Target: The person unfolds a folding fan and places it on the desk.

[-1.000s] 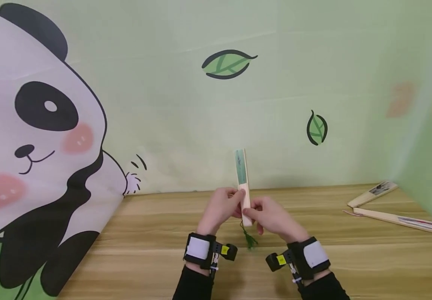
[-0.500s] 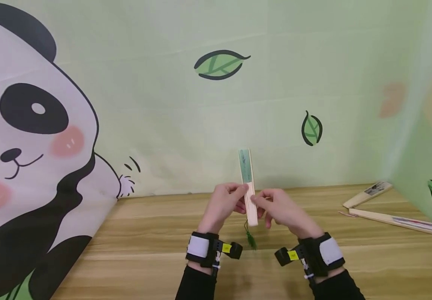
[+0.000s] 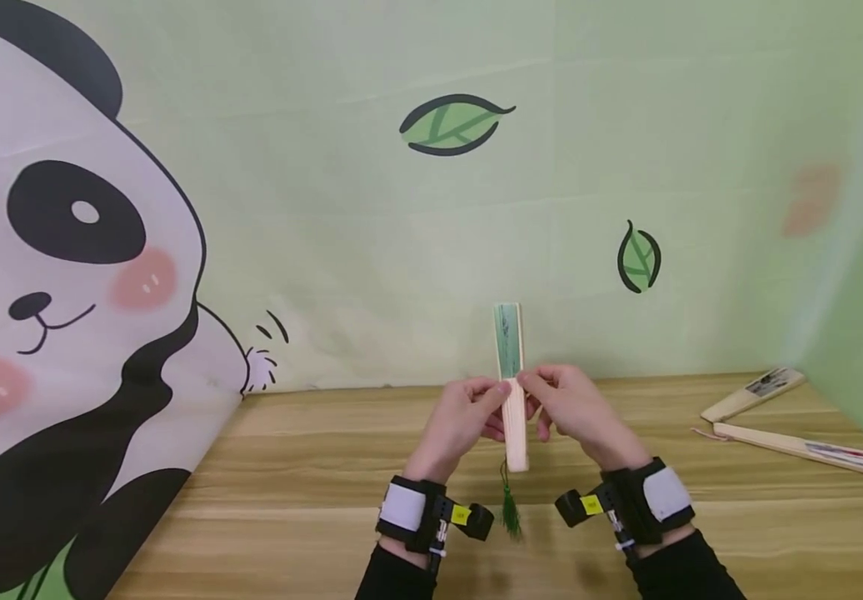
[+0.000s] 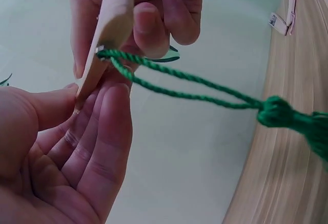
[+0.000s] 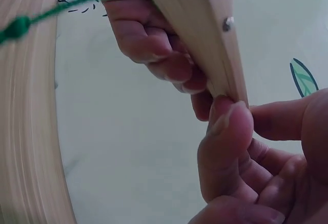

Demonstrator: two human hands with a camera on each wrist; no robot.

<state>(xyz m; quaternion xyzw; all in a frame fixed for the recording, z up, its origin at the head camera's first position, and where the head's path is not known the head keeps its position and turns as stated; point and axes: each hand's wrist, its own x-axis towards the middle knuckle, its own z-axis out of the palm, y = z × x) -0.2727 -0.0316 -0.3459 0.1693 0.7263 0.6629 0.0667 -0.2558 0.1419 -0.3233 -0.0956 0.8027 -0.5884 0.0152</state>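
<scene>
Right grip (image 3: 577, 410), moved higher, and left grip (image 3: 460, 421) pinch the fan (image 3: 516, 421) between them, seemingly mid-length

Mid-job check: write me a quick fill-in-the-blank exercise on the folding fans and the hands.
1. The left hand and right hand pinch a folding fan whose tassel is coloured ____.
2. Exactly ____ other folding fans lie on the wood-grain table.
3. Those lie toward the person's ____ side.

Missing words: green; two; right.

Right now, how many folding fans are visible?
3: the green-tasselled fan, held by the left hand and right hand; a farther fan and a nearer fan on the table at right.
</scene>
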